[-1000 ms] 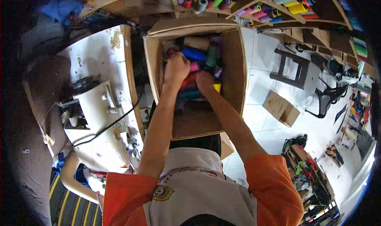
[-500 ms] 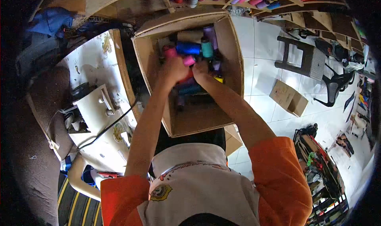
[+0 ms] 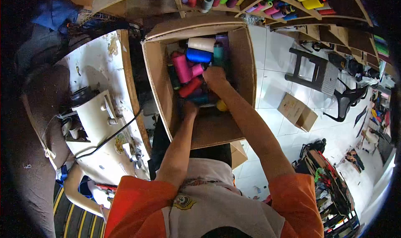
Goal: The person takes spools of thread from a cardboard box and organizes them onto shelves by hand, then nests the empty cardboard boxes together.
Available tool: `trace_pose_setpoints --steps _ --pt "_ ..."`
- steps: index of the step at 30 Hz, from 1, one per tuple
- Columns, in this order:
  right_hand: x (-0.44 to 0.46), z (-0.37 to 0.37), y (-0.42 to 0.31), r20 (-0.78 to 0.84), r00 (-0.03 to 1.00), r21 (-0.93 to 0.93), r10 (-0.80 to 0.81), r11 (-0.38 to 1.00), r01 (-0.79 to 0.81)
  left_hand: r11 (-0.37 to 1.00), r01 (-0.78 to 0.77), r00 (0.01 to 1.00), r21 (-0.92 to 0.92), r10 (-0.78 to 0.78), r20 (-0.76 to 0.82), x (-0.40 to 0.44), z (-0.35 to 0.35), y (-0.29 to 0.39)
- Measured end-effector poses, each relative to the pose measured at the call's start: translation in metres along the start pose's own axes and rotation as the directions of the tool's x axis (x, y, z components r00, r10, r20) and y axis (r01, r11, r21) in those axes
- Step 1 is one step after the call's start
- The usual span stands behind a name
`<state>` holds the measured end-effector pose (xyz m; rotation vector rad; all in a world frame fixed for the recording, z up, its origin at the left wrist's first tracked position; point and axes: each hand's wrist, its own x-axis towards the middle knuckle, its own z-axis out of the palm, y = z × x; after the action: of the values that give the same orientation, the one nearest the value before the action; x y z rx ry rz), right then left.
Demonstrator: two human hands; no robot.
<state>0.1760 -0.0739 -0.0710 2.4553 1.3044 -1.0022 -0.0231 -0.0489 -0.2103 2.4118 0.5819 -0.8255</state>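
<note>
Both hands are inside an open cardboard box (image 3: 165,112) holding several thread spools. My right hand (image 3: 215,77) is closed, fingers curled down beside a small pink spool (image 3: 197,69) and below a teal spool (image 3: 218,54); what it grips is hidden. Lower in the box, my left hand (image 3: 190,107) reaches beside a dark blue-teal spool (image 3: 199,98), its fingers in shadow. Around them lie a large magenta spool (image 3: 181,68), a red spool (image 3: 190,87), a blue spool (image 3: 199,55), a cream spool (image 3: 201,43) and a yellow spool (image 3: 222,105).
To the left stands a sewing machine (image 3: 98,121) on a worn white table (image 3: 100,62) with a black cable. Wooden shelves (image 3: 138,0) with spools run along the top. At right, a dark stool (image 3: 315,71) and a small cardboard box (image 3: 297,112) are on white tiles.
My left hand has moved down and toward the box's near side, uncovering the magenta and red spools. My right hand has shifted slightly. The cream spool shows more clearly.
</note>
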Motion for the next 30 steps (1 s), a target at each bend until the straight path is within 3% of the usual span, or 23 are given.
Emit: trace_pose_setpoints --steps 2,4,8,11,12,15,17,19,20,22,23,24,25,28,29,30 --pt "-0.024 -0.019 0.002 -0.086 0.996 0.105 0.023 0.994 -0.014 1.000 0.008 0.999 -0.023 -0.007 0.034 0.009 -0.011 0.003" --pt "-0.051 -0.035 0.003 -0.146 0.982 0.345 0.116 0.937 -0.059 0.999 0.016 0.998 -0.034 -0.014 0.067 0.016 -0.017 0.009" --pt "-0.107 -0.082 0.009 -0.151 0.947 0.709 0.284 0.698 -0.096 0.997 0.019 0.994 -0.075 -0.011 0.107 0.019 -0.022 0.015" --pt "-0.149 -0.088 0.016 -0.232 0.891 0.934 0.390 0.347 0.091 0.992 0.005 0.986 -0.129 0.016 0.165 0.008 -0.040 0.024" --pt "-0.157 -0.084 0.019 -0.202 0.903 0.974 0.380 0.173 0.145 0.986 -0.001 0.978 -0.168 0.036 0.207 0.000 -0.042 0.022" --pt "-0.181 -0.095 0.021 -0.202 0.899 0.946 0.389 -0.159 0.282 0.944 0.035 0.941 -0.328 0.080 0.330 -0.031 -0.091 0.023" --pt "-0.186 -0.105 0.025 -0.282 0.905 0.932 0.318 -0.133 0.337 0.896 0.031 0.961 -0.444 0.096 0.260 -0.053 -0.153 0.027" --pt "-0.186 -0.115 0.024 -0.383 0.886 0.910 0.260 -0.059 0.411 0.826 -0.049 0.987 -0.562 0.125 0.097 -0.080 -0.234 0.041" --pt "-0.184 -0.118 0.022 -0.370 0.895 0.910 0.250 -0.097 0.403 0.786 -0.096 0.992 -0.610 0.128 0.008 -0.092 -0.270 0.044" --pt "-0.179 -0.140 0.012 -0.413 0.883 0.895 0.223 -0.082 0.439 0.373 -0.120 0.977 -0.920 0.207 -0.044 -0.106 -0.317 0.038" --pt "-0.174 -0.155 0.008 -0.445 0.873 0.882 0.197 -0.071 0.466 0.119 -0.138 0.965 -0.983 0.239 -0.106 -0.108 -0.336 0.032" --pt "-0.170 -0.169 0.002 -0.340 0.915 0.909 0.217 -0.173 0.379 -0.200 -0.171 0.930 -0.965 0.292 -0.225 -0.101 -0.338 0.021" --pt "-0.158 -0.182 -0.007 -0.461 0.859 0.821 0.225 -0.260 0.509 -0.288 -0.207 0.927 -0.935 0.249 -0.282 -0.097 -0.356 0.016" --pt "-0.132 -0.249 -0.040 -0.470 0.845 0.750 0.254 -0.390 0.534 -0.503 -0.376 0.881 -0.778 0.066 -0.469 -0.085 -0.401 0.009" --pt "-0.117 -0.268 -0.045 -0.472 0.849 0.786 0.236 -0.324 0.527 -0.451 -0.503 0.827 -0.737 -0.003 -0.562 -0.073 -0.413 0.001" --pt "-0.101 -0.287 -0.051 -0.475 0.853 0.816 0.218 -0.255 0.519 -0.368 -0.577 0.813 -0.729 -0.167 -0.559 -0.048 -0.414 -0.013"
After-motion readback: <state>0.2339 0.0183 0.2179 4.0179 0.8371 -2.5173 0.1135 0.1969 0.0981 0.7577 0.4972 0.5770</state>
